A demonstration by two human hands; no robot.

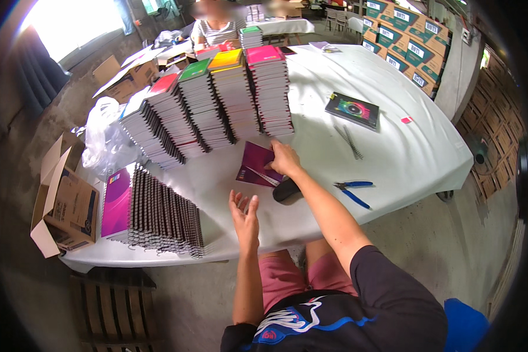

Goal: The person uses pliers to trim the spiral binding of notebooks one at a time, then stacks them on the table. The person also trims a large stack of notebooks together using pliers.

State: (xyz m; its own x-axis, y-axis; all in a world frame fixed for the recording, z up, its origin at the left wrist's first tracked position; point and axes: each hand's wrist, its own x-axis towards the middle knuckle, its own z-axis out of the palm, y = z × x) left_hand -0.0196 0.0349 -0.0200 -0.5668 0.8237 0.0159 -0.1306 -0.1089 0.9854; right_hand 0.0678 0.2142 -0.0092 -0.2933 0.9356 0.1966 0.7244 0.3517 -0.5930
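As right fingers (276, 146) hold a purple cover (254, 156), white-labelled cartons (403, 40) stacked beyond

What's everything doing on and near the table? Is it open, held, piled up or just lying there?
Purple cover: held in right hand
Left hand: open, empty
Pliers: handles spread apart
Wire coils: lying loose
Purple notebooks: piled up
Plastic bag: crumpled
Near-left cardboard box: flaps open
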